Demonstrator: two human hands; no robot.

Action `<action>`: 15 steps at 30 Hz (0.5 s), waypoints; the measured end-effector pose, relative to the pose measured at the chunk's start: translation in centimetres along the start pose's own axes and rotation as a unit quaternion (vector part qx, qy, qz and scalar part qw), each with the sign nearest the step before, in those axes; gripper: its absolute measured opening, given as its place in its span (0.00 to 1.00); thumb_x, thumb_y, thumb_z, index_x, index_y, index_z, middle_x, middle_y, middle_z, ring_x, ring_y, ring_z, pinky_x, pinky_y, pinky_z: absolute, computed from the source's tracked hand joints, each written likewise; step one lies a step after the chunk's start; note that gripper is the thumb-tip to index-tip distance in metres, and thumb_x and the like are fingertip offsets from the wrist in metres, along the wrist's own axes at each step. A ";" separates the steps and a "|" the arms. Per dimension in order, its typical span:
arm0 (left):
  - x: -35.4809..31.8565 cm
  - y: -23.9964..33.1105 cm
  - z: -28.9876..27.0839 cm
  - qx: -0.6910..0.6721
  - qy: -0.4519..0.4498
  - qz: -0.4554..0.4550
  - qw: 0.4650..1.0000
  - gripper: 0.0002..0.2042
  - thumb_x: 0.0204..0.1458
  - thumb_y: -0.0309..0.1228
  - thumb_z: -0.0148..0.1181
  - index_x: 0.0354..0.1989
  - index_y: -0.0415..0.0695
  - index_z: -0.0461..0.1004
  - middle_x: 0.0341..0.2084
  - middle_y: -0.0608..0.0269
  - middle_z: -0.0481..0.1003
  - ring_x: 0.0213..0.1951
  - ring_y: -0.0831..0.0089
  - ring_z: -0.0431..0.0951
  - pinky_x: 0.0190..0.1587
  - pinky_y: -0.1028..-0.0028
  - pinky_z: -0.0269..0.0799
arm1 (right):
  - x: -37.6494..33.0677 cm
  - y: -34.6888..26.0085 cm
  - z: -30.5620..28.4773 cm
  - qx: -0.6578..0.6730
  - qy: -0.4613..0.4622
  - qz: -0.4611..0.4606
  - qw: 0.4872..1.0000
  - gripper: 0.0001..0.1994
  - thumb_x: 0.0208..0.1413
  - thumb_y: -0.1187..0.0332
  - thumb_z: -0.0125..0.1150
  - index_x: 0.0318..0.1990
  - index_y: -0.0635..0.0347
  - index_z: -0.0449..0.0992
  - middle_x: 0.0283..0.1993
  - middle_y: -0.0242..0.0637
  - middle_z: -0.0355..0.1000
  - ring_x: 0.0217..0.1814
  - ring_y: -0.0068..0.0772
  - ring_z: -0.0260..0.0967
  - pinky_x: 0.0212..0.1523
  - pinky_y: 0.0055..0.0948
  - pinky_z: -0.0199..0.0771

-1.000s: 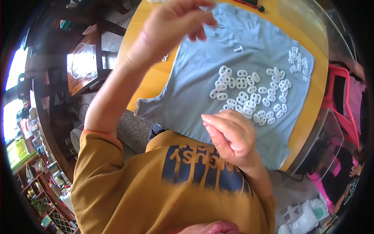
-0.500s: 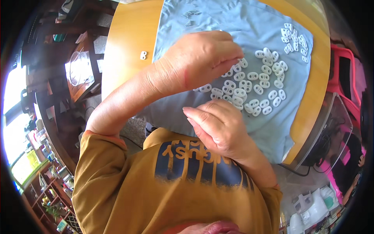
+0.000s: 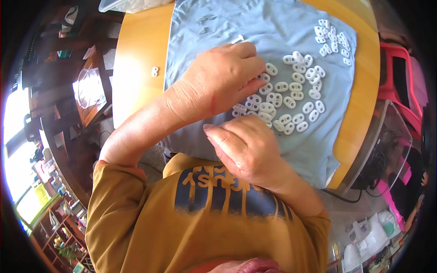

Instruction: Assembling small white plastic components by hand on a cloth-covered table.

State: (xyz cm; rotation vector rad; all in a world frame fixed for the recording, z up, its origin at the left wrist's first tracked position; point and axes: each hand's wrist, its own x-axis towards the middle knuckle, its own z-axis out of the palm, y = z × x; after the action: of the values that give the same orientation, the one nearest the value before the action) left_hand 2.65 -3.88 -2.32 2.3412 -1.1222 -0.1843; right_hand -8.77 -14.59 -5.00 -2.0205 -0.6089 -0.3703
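Note:
Many white oval two-hole pieces (image 3: 289,102) lie loosely scattered on a light-blue cloth (image 3: 218,41). My left hand (image 3: 227,75) reaches in from the left over the edge of this pile. Its fingers are curled and the thumb bends toward the index finger beside several pieces; what the fingertips hold, if anything, is hidden. My right hand (image 3: 248,145) is closed at the near edge of the pile, thumb pressed against the fingers, and its contents are out of sight. Just beyond my left hand lies a small white T-shaped part (image 3: 238,39).
Small two-hole pieces (image 3: 334,36) form a group at the far right of the cloth. Thin dark metal bits (image 3: 207,31) lie far left. A lone piece (image 3: 154,71) sits on the wooden table (image 3: 136,50). A clear container (image 3: 132,5) stands behind; a red chair (image 3: 400,50) is at right.
The view has shifted, so the table contents appear farther left. My left hand has lowered toward the pieces and its thumb shows more. My right hand keeps its closed pose.

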 end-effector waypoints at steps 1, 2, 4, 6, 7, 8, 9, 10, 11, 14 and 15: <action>0.1 0.1 0.2 0.019 -0.011 -0.006 1.000 0.07 0.45 0.30 0.59 0.32 0.43 0.72 0.28 0.60 0.69 0.30 0.61 0.72 0.32 0.68 0.69 | 0.0 0.0 -0.1 0.005 -0.004 0.005 1.000 0.14 0.36 0.74 0.59 0.36 0.62 0.74 0.25 0.33 0.65 0.26 0.33 0.64 0.27 0.30 0.64; 0.2 0.0 0.3 0.029 -0.013 0.004 0.999 0.08 0.45 0.31 0.58 0.32 0.43 0.72 0.29 0.60 0.69 0.31 0.60 0.72 0.32 0.67 0.69 | 0.0 0.1 -0.1 0.006 -0.008 0.003 1.000 0.14 0.36 0.74 0.60 0.36 0.62 0.74 0.26 0.33 0.65 0.26 0.33 0.64 0.27 0.29 0.64; 0.4 0.4 0.3 0.012 -0.017 -0.004 1.000 0.07 0.45 0.31 0.58 0.32 0.43 0.71 0.29 0.60 0.69 0.32 0.60 0.72 0.32 0.67 0.69 | 0.1 -0.2 -0.2 0.011 0.003 0.007 1.000 0.15 0.36 0.74 0.60 0.37 0.62 0.74 0.25 0.33 0.65 0.26 0.32 0.64 0.26 0.30 0.64; 0.4 0.6 0.2 -0.005 -0.021 -0.014 1.000 0.07 0.45 0.31 0.58 0.31 0.43 0.71 0.29 0.60 0.69 0.32 0.59 0.72 0.33 0.66 0.69 | 0.2 -0.4 -0.7 0.017 0.013 0.010 1.000 0.15 0.36 0.74 0.60 0.37 0.62 0.73 0.25 0.33 0.65 0.26 0.32 0.64 0.26 0.30 0.64; 0.3 0.6 0.2 -0.007 -0.021 -0.018 1.000 0.07 0.45 0.31 0.58 0.30 0.43 0.71 0.29 0.60 0.69 0.32 0.59 0.72 0.33 0.66 0.69 | 0.5 -0.5 -1.1 0.009 0.027 0.007 1.000 0.15 0.36 0.75 0.60 0.37 0.63 0.73 0.25 0.33 0.64 0.26 0.32 0.64 0.26 0.30 0.64; 0.3 0.5 0.1 -0.010 -0.021 -0.022 0.999 0.07 0.46 0.31 0.58 0.30 0.43 0.71 0.29 0.59 0.69 0.32 0.59 0.72 0.33 0.66 0.69 | 0.8 -0.6 -1.8 0.001 0.041 0.003 0.999 0.15 0.36 0.75 0.60 0.37 0.63 0.73 0.24 0.33 0.64 0.25 0.32 0.64 0.25 0.30 0.64; 0.1 0.4 0.2 -0.013 -0.018 -0.022 1.000 0.07 0.46 0.31 0.58 0.30 0.43 0.71 0.29 0.59 0.69 0.32 0.59 0.72 0.33 0.66 0.69 | 1.2 -0.9 -3.0 -0.013 0.029 0.014 0.999 0.16 0.35 0.78 0.60 0.38 0.63 0.73 0.25 0.33 0.66 0.26 0.33 0.66 0.26 0.30 0.65; -0.1 0.1 0.3 -0.021 -0.010 -0.027 0.999 0.06 0.46 0.31 0.57 0.30 0.43 0.71 0.29 0.59 0.69 0.32 0.59 0.72 0.33 0.66 0.69 | 1.8 -1.0 -4.2 -0.028 0.038 0.030 0.998 0.14 0.39 0.79 0.59 0.38 0.65 0.73 0.27 0.36 0.69 0.26 0.32 0.67 0.27 0.28 0.66; -0.3 -0.1 0.3 -0.029 -0.002 -0.032 0.999 0.06 0.47 0.31 0.57 0.30 0.43 0.71 0.29 0.59 0.69 0.32 0.59 0.72 0.33 0.66 0.69 | 2.2 -1.0 -5.2 -0.043 0.046 0.045 0.997 0.12 0.43 0.81 0.59 0.38 0.67 0.73 0.29 0.39 0.72 0.27 0.32 0.69 0.27 0.26 0.67; -0.8 0.0 0.0 -0.019 -0.002 -0.022 1.000 0.06 0.48 0.31 0.56 0.31 0.42 0.71 0.29 0.58 0.69 0.32 0.57 0.72 0.33 0.66 0.69 | 3.2 0.3 -7.8 -0.165 0.126 0.186 0.960 0.07 0.47 0.75 0.59 0.36 0.63 0.75 0.28 0.39 0.71 0.29 0.37 0.69 0.31 0.29 0.69; -0.9 0.1 0.0 -0.014 0.000 -0.014 1.000 0.06 0.48 0.31 0.55 0.31 0.42 0.71 0.29 0.58 0.69 0.33 0.57 0.72 0.34 0.66 0.69 | 3.3 2.3 -8.6 -0.209 0.145 0.163 0.953 0.07 0.48 0.74 0.58 0.35 0.64 0.74 0.29 0.41 0.72 0.30 0.39 0.70 0.32 0.30 0.69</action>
State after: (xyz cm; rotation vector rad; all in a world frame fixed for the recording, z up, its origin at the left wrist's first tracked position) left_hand 1.97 -3.23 -2.32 2.3322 -1.0797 -0.2083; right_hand -4.84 -22.09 -0.78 -2.3575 -0.0047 -0.6193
